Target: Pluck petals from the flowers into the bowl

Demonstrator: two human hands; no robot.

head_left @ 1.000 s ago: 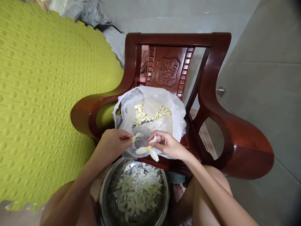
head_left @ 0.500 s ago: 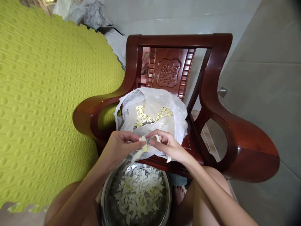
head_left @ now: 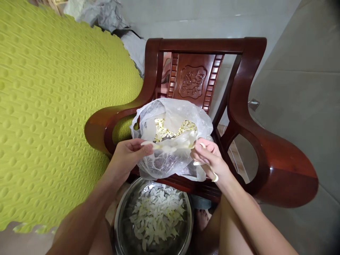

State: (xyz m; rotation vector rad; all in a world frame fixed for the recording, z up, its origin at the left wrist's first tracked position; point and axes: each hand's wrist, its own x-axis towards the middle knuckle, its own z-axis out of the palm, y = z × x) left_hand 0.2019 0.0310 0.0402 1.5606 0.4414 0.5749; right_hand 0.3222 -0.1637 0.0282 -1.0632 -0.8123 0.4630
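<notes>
Over the front of a white plastic bag [head_left: 170, 104], both hands are pinched and held apart. My left hand [head_left: 131, 152] grips a pale flower petal [head_left: 149, 143], yellowish at one end, between thumb and fingers. My right hand [head_left: 209, 156] is closed on several white petals [head_left: 214, 176], which curl out from between and below the fingers. Blurred whitish material spans the gap between the hands; I cannot tell petal from bag rim there. Small cream-yellow flower pieces [head_left: 160, 129] lie inside the bag. Below, a steel basin [head_left: 120, 226] holds a heap of white petals [head_left: 159, 216].
The bag sits on a dark red wooden armchair [head_left: 203, 46] with broad curved arms. A yellow-green textured foam mat [head_left: 53, 106] rises along the left. Tiled wall [head_left: 297, 106] stands behind and to the right. My legs flank the basin.
My hands have moved apart, the left going left and the right going right. The petals they hold have separated with them. The view has shifted slightly.
</notes>
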